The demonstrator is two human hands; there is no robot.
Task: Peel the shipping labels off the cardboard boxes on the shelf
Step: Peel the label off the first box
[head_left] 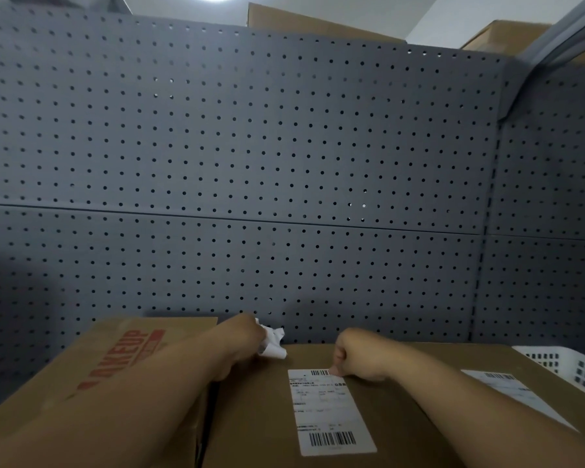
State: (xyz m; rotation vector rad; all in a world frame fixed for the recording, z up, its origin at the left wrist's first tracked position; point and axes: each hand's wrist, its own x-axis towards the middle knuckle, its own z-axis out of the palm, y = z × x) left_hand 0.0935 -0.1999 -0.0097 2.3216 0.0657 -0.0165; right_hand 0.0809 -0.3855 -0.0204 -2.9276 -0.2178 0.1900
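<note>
A brown cardboard box (257, 417) lies flat in front of me with a white shipping label (328, 410) stuck on its top. My right hand (358, 359) has curled fingers at the label's far right corner, its fingertips picking at the edge. My left hand (244, 336) grips a crumpled wad of white peeled label paper (272, 342) above the box's far edge. A second white label (514, 393) sits on the box top further right, partly hidden by my right forearm.
To the left lies another cardboard box (108, 366) with red lettering. A white plastic basket (568, 363) stands at the far right. A grey pegboard wall (284, 163) backs the shelf, with more cardboard boxes (304, 25) above it.
</note>
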